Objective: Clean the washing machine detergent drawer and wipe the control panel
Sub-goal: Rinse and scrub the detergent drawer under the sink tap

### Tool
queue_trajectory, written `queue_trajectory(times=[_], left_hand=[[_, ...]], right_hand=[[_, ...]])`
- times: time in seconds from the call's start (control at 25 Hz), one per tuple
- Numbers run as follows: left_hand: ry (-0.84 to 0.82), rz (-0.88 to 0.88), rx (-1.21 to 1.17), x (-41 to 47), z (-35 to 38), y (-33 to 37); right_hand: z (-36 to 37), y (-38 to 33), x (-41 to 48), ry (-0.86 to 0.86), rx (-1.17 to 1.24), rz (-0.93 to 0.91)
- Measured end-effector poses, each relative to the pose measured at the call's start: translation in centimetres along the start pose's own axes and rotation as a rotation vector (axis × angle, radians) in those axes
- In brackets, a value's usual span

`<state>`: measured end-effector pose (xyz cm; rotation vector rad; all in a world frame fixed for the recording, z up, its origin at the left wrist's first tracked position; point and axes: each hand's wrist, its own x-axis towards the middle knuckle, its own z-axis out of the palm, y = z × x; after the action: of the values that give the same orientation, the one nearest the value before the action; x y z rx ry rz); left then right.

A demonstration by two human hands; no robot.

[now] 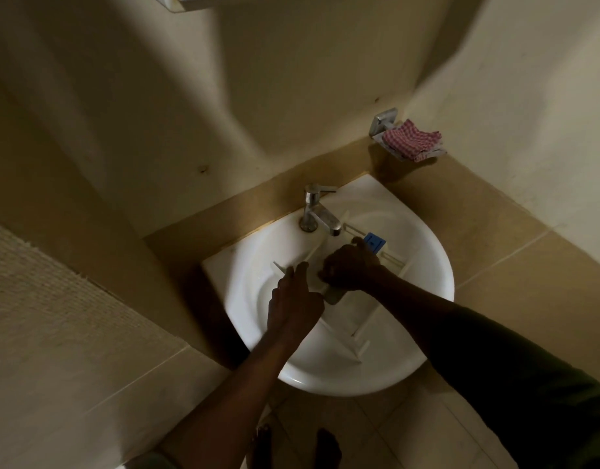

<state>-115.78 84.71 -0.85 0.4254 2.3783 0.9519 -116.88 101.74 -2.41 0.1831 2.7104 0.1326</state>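
The white detergent drawer (359,336) lies across the white sink basin (244,286), under the tap, with its blue insert (374,241) at the far end. My left hand (293,304) grips the drawer's near-left side and steadies it. My right hand (351,267) is closed on a small pale scrubbing pad (332,295) and presses it into the drawer's middle. Most of the pad is hidden under my fingers.
A chrome tap (317,209) stands at the back of the basin, its spout above the drawer. A red checked cloth (412,138) rests on a metal wall holder (383,121) to the right. Tiled walls close in on both sides; my feet show below the basin.
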Motion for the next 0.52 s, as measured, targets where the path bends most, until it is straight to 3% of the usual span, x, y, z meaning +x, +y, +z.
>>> queue_trajectory(times=[0.12, 0.2, 0.32, 0.4, 0.52], left_hand=[[0.037, 0.003, -0.014, 0.0, 0.2, 0.0], [0.036, 0.016, -0.006, -0.1, 0.6, -0.1], [0.054, 0.044, 0.046, 0.2, 0.9, 0.0], [0.065, 0.113, 0.133, 0.3, 0.6, -0.2], [0.039, 0.165, 0.212, 0.2, 0.3, -0.4]], right_hand=[[-0.6, 0.1, 1.1, 0.142, 0.061, 0.296], [0.4, -1.4, 0.9, 0.111, 0.115, 0.177], [1.6, -2.0, -0.2, -0.094, 0.161, -0.104], [1.3, -0.2, 0.0, 0.009, 0.157, -0.087], [1.2, 1.8, 0.1, 0.145, -0.010, 0.106]])
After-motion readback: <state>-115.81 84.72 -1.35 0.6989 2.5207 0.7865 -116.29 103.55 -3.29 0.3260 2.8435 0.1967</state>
